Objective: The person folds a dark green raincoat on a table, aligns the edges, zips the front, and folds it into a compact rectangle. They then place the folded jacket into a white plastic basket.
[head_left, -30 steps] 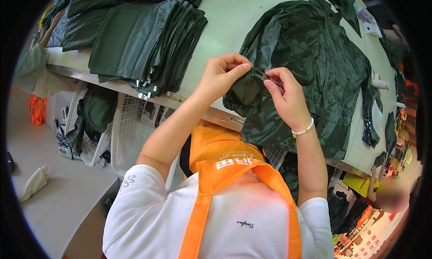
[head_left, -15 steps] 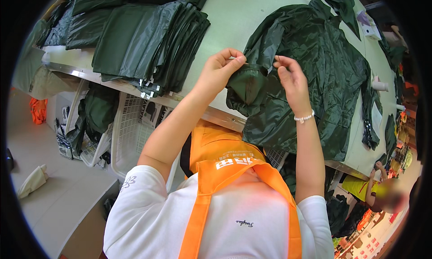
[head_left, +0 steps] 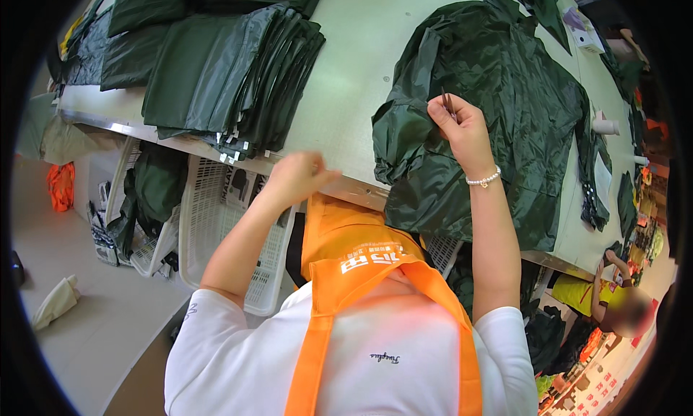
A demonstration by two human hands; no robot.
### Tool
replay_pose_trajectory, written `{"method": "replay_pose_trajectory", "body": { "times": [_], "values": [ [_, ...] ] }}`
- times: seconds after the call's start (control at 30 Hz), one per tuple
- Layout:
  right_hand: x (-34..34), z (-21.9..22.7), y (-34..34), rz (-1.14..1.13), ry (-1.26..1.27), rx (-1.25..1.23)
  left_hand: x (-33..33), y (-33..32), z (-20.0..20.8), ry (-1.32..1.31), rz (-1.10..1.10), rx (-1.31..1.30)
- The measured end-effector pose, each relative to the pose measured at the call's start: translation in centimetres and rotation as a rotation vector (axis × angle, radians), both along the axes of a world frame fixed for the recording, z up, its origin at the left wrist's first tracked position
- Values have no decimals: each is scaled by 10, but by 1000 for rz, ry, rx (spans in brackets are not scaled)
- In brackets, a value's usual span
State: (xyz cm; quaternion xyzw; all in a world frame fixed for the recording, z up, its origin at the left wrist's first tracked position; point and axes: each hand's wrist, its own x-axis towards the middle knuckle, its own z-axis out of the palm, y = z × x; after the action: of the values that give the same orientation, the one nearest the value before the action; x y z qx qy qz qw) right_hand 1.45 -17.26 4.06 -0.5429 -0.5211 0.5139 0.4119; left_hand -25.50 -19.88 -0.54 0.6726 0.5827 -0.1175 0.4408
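Note:
A dark green jacket [head_left: 505, 120] lies spread on the table, its sleeve bunched toward the table's front edge. Over that sleeve, my right hand [head_left: 465, 136] is closed round small thread snips [head_left: 449, 104], their dark pointed blades sticking up past the fingers. The snips' handles are mostly hidden in the palm. My left hand [head_left: 294, 179] is off the jacket, over the table's front edge near the white basket. Motion smears its fingers, and I see nothing in it for certain.
A stack of folded dark green garments [head_left: 231, 76] stands at the left of the table [head_left: 346, 76]. Below the edge are a white plastic basket [head_left: 189, 228] and another holding green cloth. A thread spool [head_left: 605, 126] and a small box [head_left: 586, 37] sit at right, where another person [head_left: 585, 297] works.
My left hand has let go of the sleeve and dropped left and toward me. The sleeve end has slumped onto the table. My right hand has stayed nearly in place, the snips now showing.

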Motion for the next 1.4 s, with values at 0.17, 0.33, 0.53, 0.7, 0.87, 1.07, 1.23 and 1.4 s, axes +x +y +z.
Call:
{"method": "replay_pose_trajectory", "body": {
  "times": [0.17, 0.33, 0.53, 0.7, 0.87, 1.07, 1.23, 1.4],
  "values": [
    [-8, 8, -1, 70, 20, -52, 43, 50, 12, -1168, 229, 377],
    [-12, 14, -2, 19, -168, 183, 67, 74, -4, -1420, 215, -216],
    [-10, 12, -8, -130, -432, 625, 89, 65, 18, -1420, 481, -309],
    [-10, 15, -7, -140, -463, 632, 93, 62, 24, -1318, 462, -148],
    [-15, 19, -3, -114, -492, 601, 96, 56, 30, -1170, 360, 136],
    [-5, 11, -10, -74, -241, 308, 86, 62, 23, -1272, 562, 119],
    [-8, 9, -9, 61, -308, 274, 83, 63, 26, -1337, 594, 116],
    [-15, 12, -6, 86, -315, 299, 81, 66, 21, -1288, 530, 166]
  ]
}}
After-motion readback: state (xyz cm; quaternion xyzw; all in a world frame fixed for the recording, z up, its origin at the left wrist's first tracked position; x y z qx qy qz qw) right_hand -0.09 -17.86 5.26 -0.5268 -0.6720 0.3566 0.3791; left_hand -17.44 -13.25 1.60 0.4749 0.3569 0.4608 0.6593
